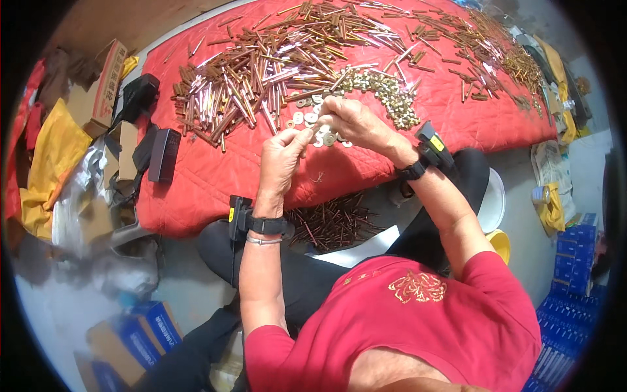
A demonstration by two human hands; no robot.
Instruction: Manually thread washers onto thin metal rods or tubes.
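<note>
Over the near edge of the red quilted cloth (215, 176), my hands meet with fingers pinched together. My left hand (282, 159) is closed, its thumb and fingertips pressed at the left of the meeting point. My right hand (356, 123) is closed too, reaching in from the right. Between them shows a small brownish piece, mostly covered by the fingers; its kind cannot be made out. Pale round washers (310, 119) lie beneath and behind my hands. Beyond them are a heap of copper-coloured metal rods (245, 88) and a cluster of small yellowish nuts (403, 112).
More rods (467, 55) spread over the cloth at the far right. Darker rods (336, 225) fill a container below the front edge. Left stand a black box (164, 155), a cardboard box (104, 88) and yellow bags (49, 166). Blue boxes (568, 313) are stacked right.
</note>
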